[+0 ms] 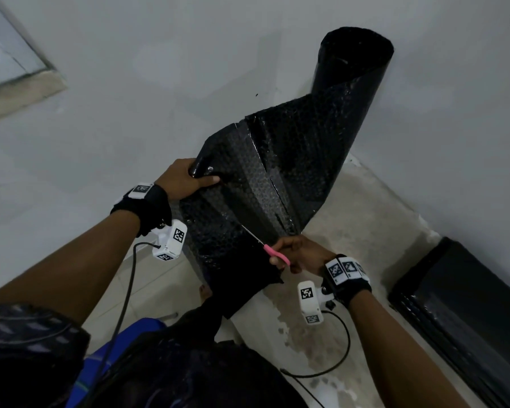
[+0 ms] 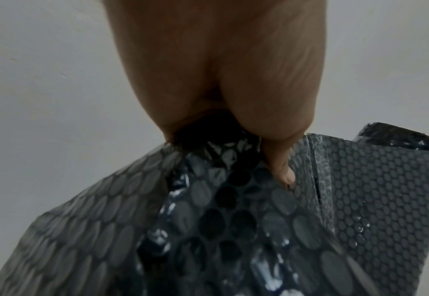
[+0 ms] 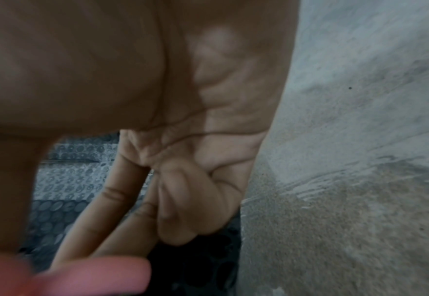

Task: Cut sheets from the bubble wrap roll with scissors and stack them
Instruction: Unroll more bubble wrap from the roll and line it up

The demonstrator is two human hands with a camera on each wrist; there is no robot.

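Now | left hand (image 1: 186, 179) grips bubble wrap (image 1: 248, 178) | right hand (image 1: 299, 251) holds scissors (image 1: 273, 251)

Black bubble wrap roll (image 1: 348, 83) upright, part unrolled; pink scissors (image 1: 273, 252) at sheet.

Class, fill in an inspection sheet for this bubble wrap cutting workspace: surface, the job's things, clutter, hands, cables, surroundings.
Surface: worn, stained concrete floor; no table seen.
Job's things: black bubble wrap roll stands against the wall, its sheet pulled out towards the person; pink-handled scissors with blades at the sheet's near edge.
Clutter: another dark roll lies on the floor at right.
Hands: left hand grips the sheet's far corner; right hand holds the scissors.
Cables: black cables run from both wrist cameras.
Surroundings: pale wall in a corner.
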